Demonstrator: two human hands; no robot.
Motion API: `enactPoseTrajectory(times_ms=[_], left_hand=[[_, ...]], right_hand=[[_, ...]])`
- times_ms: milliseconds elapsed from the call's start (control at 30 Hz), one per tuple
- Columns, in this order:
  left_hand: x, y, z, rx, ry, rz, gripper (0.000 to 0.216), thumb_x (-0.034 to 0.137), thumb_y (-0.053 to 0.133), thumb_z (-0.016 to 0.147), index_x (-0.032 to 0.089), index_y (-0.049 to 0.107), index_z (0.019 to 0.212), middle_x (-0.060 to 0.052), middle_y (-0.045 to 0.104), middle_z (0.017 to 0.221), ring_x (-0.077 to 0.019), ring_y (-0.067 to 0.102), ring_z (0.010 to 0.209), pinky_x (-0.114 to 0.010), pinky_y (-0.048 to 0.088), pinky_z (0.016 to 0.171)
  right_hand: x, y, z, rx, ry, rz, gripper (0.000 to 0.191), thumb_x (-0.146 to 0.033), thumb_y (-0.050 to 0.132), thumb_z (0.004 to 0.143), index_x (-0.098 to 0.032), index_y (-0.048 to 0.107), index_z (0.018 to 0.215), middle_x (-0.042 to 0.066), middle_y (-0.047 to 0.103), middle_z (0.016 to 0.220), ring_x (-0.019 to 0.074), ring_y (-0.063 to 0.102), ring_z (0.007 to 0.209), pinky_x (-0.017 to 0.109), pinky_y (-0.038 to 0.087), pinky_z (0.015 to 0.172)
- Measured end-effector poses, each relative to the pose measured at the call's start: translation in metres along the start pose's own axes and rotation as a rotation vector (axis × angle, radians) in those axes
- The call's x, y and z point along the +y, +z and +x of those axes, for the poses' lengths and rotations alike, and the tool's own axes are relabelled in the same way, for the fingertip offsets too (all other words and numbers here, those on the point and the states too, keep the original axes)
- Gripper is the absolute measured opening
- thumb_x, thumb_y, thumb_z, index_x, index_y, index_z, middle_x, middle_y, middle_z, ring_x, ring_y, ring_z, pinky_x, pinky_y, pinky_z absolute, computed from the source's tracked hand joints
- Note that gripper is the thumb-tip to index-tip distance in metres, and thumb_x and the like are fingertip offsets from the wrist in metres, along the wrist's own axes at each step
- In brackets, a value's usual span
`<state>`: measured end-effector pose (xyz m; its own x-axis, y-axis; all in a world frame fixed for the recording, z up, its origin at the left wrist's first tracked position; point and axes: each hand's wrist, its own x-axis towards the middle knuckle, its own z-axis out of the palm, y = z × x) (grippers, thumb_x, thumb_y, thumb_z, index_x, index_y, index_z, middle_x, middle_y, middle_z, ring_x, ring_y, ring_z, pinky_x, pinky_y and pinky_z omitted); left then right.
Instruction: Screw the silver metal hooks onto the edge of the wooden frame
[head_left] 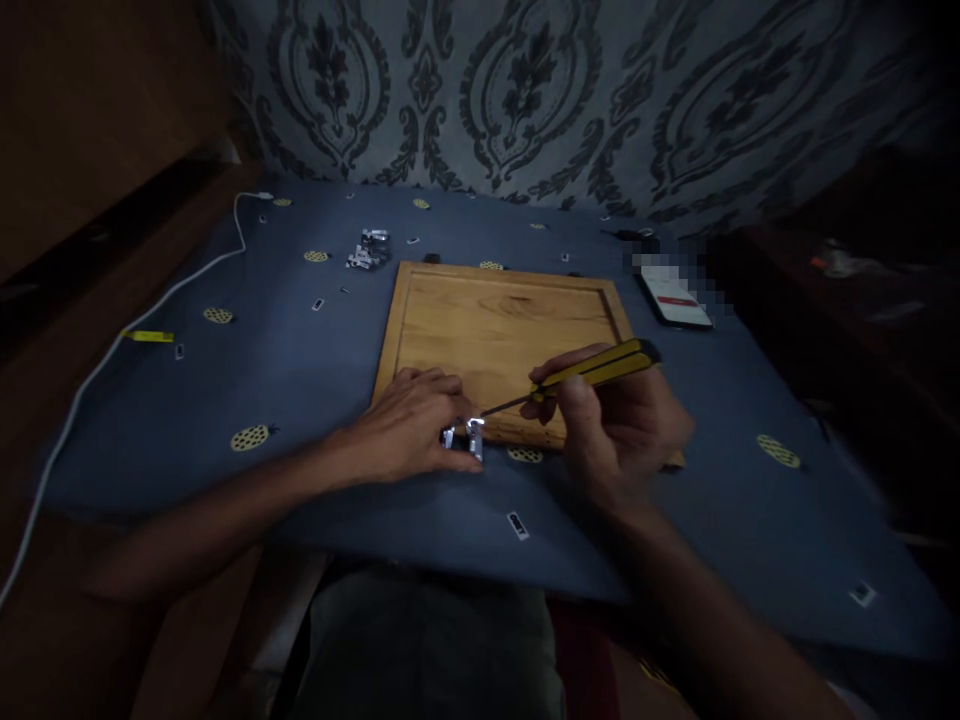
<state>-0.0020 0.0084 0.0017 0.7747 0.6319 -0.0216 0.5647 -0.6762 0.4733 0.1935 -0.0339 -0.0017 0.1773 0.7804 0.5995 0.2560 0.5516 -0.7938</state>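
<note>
A wooden cabinet door (465, 325) with a raised frame lies flat on the cloth-covered table. At its near edge sits a shiny metal hinge (475, 440), partly covered by fingers. My left hand (420, 425) is closed on this hinge, with the thumb at its near side and the fingers over the door. My right hand (619, 425) grips a yellow and black screwdriver (600, 370). The screwdriver's thin shaft points left and down, and its tip is at or just above the hinge; whether it touches, I cannot tell.
Loose metal hinges (367, 250) lie beyond the door at the left. A small screw-like piece (344, 290) is near them. A phone (675, 298) rests at the right. A white cable (187, 262) runs along the left side, beside a yellow strip (152, 337). A patterned wall (480, 90) stands behind.
</note>
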Motion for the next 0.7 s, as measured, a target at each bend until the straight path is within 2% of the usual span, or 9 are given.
enactPoseTrajectory(times_ms=[267,400,700], left_hand=[[0.0006,0.0003,0.0015,0.001,-0.002,0.032,0.044,0.055,0.082,0.083,0.02,0.073,0.108,-0.005,0.065,0.102,-0.0273,0.061,0.104,-0.04,0.042,0.092],[-0.0001,0.001,0.0012,0.016,0.007,0.026,0.042,0.055,0.082,0.083,0.019,0.072,0.104,-0.005,0.065,0.103,-0.027,0.061,0.106,-0.04,0.042,0.094],[-0.0013,0.0022,0.0007,0.033,0.012,0.012,0.043,0.056,0.082,0.083,0.019,0.072,0.103,-0.004,0.065,0.102,-0.0263,0.061,0.101,-0.04,0.042,0.094]], right_hand=[[0.009,-0.0067,-0.002,-0.166,0.067,-0.107,0.024,-0.048,0.064,0.099,-0.025,0.064,0.094,0.0,0.065,0.075,0.0157,0.067,0.064,0.027,0.052,0.051],[0.0095,-0.0073,-0.0033,-0.165,0.071,-0.113,0.023,-0.047,0.066,0.098,-0.025,0.065,0.095,0.002,0.066,0.081,0.017,0.066,0.069,0.028,0.053,0.054],[0.0075,-0.0045,-0.0023,-0.172,0.068,-0.115,0.02,-0.045,0.066,0.098,-0.024,0.067,0.095,0.002,0.067,0.08,0.0171,0.066,0.068,0.029,0.053,0.055]])
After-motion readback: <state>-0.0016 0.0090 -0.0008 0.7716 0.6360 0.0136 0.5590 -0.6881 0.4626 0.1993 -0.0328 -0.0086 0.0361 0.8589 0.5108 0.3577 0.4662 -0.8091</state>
